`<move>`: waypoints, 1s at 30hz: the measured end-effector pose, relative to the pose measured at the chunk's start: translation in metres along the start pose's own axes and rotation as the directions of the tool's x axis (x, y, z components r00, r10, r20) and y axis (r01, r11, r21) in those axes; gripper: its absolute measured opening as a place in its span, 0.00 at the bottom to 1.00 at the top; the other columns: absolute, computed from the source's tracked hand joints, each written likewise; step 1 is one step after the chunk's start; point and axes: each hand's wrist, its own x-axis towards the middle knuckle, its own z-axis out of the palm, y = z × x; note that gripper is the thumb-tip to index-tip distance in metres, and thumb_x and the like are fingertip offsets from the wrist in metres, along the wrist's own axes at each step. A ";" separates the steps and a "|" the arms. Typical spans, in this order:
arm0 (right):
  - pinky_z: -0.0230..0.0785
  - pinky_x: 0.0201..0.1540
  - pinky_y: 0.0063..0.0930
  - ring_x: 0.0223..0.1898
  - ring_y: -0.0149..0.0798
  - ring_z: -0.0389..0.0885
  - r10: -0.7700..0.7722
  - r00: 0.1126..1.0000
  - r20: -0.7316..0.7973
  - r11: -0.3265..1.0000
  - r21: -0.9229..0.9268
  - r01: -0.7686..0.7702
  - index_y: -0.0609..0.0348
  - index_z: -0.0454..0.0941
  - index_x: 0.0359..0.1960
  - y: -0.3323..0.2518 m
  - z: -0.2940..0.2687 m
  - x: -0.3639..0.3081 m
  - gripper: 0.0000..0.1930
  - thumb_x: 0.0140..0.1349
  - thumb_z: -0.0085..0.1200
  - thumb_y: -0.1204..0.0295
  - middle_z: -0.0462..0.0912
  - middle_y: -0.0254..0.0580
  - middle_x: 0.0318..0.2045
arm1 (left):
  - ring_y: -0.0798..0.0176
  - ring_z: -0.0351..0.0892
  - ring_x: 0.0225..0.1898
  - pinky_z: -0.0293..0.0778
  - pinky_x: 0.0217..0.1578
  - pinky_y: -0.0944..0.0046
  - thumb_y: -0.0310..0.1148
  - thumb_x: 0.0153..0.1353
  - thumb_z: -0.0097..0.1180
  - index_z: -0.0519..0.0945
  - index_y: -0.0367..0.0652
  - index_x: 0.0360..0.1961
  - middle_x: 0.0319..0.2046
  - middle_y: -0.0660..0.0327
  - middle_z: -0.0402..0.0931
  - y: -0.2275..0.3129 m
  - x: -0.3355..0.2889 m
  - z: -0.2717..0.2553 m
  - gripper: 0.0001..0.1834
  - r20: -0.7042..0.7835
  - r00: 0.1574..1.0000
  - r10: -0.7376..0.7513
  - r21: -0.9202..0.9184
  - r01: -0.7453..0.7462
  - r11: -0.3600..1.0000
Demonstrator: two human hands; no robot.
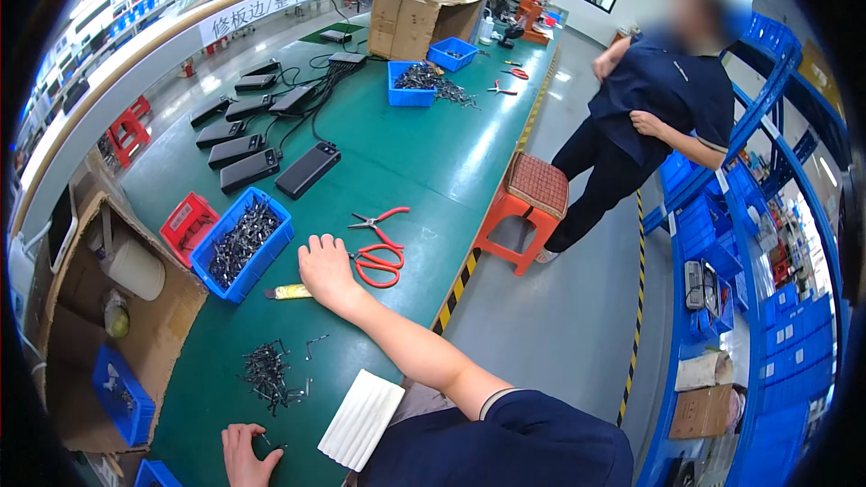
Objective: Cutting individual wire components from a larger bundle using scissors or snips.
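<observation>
On the green workbench (424,144), the right hand (327,271) lies palm down with its fingers loosely spread and holding nothing, its forearm stretched across the bench from the lower right. Just beside its fingertips rests a yellow-handled utility knife (289,291), and on its other side a pair of red-handled scissors (379,264) lies close to the knuckles; red-handled pliers (382,219) sit slightly farther out. The left hand (245,455) is at the lower edge, fingers curled down onto the bench near a single small dark part (whether it actually pinches the part I cannot tell). Between the two hands lies a loose heap of small dark metal parts (267,374), with a white ribbed pad (363,418) near the bench edge. A blue bin (244,243) full of similar parts stands just left of the right hand, a red bin (188,225) touching it. Farther up are several black rectangular devices (308,169) with cables. Another person (649,117) stands in the aisle beside an orange stool (528,212).
</observation>
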 end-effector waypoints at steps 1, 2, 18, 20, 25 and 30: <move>0.63 0.40 0.38 0.41 0.41 0.71 -0.002 1.000 -0.013 1.000 -0.029 0.001 0.55 0.78 0.31 0.000 0.001 0.004 0.06 0.52 0.52 0.69 0.74 0.40 0.33 | 0.52 0.67 0.43 0.66 0.45 0.57 0.24 0.36 0.68 0.72 0.41 0.35 0.36 0.56 0.67 0.000 0.004 0.000 0.22 -0.007 1.000 -0.002 -0.008 0.002 1.000; 0.62 0.40 0.37 0.41 0.41 0.71 -0.003 1.000 -0.026 0.998 -0.059 0.002 0.55 0.78 0.30 0.000 0.002 0.007 0.06 0.52 0.52 0.69 0.74 0.40 0.33 | 0.52 0.67 0.41 0.66 0.44 0.58 0.23 0.37 0.67 0.73 0.41 0.34 0.35 0.56 0.68 -0.001 0.009 0.000 0.20 -0.015 1.000 -0.003 -0.016 0.003 1.000; 0.63 0.42 0.38 0.42 0.46 0.70 0.100 0.970 -0.220 0.990 0.118 -0.075 0.58 0.75 0.29 0.021 -0.009 -0.030 0.07 0.47 0.55 0.72 0.73 0.45 0.34 | 0.51 0.68 0.37 0.66 0.41 0.57 0.20 0.51 0.54 0.68 0.35 0.29 0.29 0.54 0.67 0.008 0.005 0.021 0.07 -0.214 0.975 0.065 -0.071 -0.082 0.994; 0.63 0.43 0.38 0.43 0.46 0.70 0.110 0.958 -0.263 0.990 0.115 -0.082 0.58 0.75 0.29 0.031 -0.017 -0.043 0.07 0.47 0.54 0.72 0.73 0.45 0.34 | 0.52 0.70 0.38 0.67 0.42 0.59 0.20 0.55 0.50 0.67 0.35 0.31 0.32 0.53 0.69 0.003 0.005 0.023 0.05 -0.300 0.948 0.105 -0.107 -0.143 0.984; 0.63 0.45 0.37 0.44 0.45 0.70 0.042 0.948 -0.316 0.999 0.021 -0.037 0.60 0.74 0.31 0.052 -0.027 -0.080 0.07 0.49 0.52 0.73 0.72 0.45 0.37 | 0.57 0.73 0.33 0.68 0.36 0.62 0.24 0.63 0.45 0.67 0.36 0.32 0.29 0.55 0.72 -0.007 0.005 0.029 0.04 -0.352 0.935 -0.035 -0.229 -0.050 0.972; 0.63 0.45 0.36 0.40 0.43 0.70 0.112 0.913 -0.392 0.989 -0.046 -0.142 0.59 0.73 0.30 0.056 -0.038 -0.083 0.06 0.50 0.50 0.74 0.72 0.43 0.34 | 0.63 0.72 0.25 0.67 0.28 0.65 0.29 0.69 0.41 0.67 0.38 0.35 0.22 0.59 0.70 -0.026 0.008 0.039 0.07 -0.417 0.903 -0.108 -0.249 0.001 0.968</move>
